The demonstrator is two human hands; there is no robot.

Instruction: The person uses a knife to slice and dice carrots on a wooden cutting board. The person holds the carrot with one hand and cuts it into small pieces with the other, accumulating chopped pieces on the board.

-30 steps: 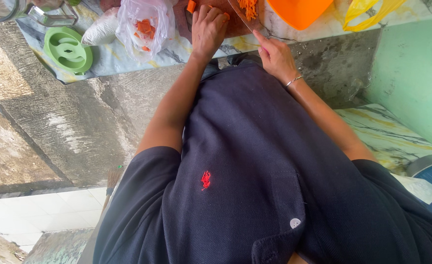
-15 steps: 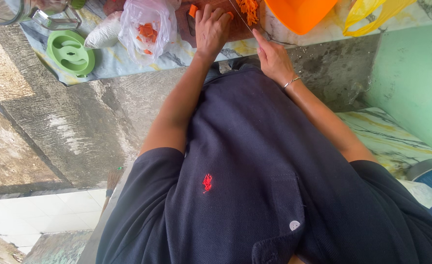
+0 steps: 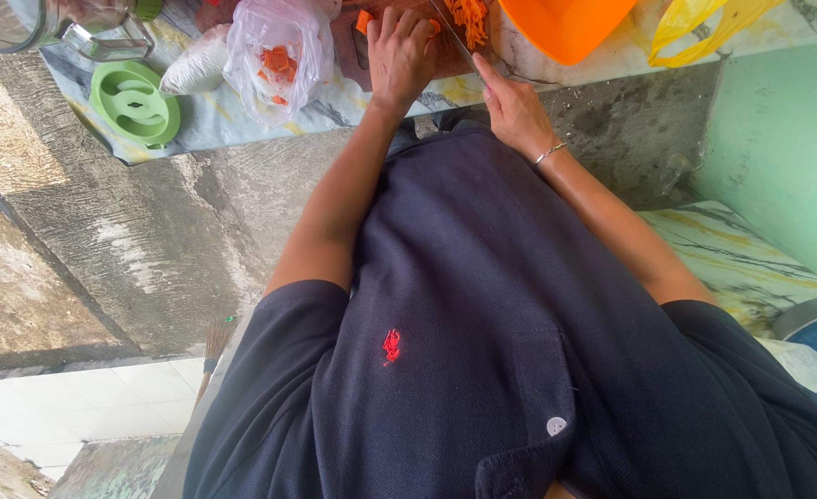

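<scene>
The left hand (image 3: 399, 51) was pressed down flat on a piece of carrot (image 3: 364, 20) at the top of the view, fingers curled over it and pinning it to the dark cutting board (image 3: 344, 42). The right hand (image 3: 512, 109) was wrapped closed round the handle of a knife (image 3: 453, 37), forefinger laid along the back of the blade, and the blade ran up toward a heap of shredded carrot (image 3: 470, 13) on the board.

That carrot looked firm and stiff, light enough, but a cut face can be slick, so a grip from above with the fingertips tucked back from the edge seemed the safe hold. The shreds looked soft and loose, likely to scatter if brushed, best gathered in a pinch or scooped.

The board lay on the table (image 3: 242, 125), whose top carried a pale marbled covering. Just left of the left hand sat a clear plastic bag (image 3: 274, 55) with orange pieces inside, thin and floppy. Beside it lay a white, rounded bundle (image 3: 196, 69), and farther left a round green lid (image 3: 134, 102) with slots lay flat. A clear jug (image 3: 34, 23) stood at the top left corner, cut off by the edge. To the right of the knife sat an orange bowl (image 3: 565, 23), and beyond it a yellow plastic bag (image 3: 704, 28). The person's dark navy shirt (image 3: 482, 323) filled the lower half of the view.
</scene>
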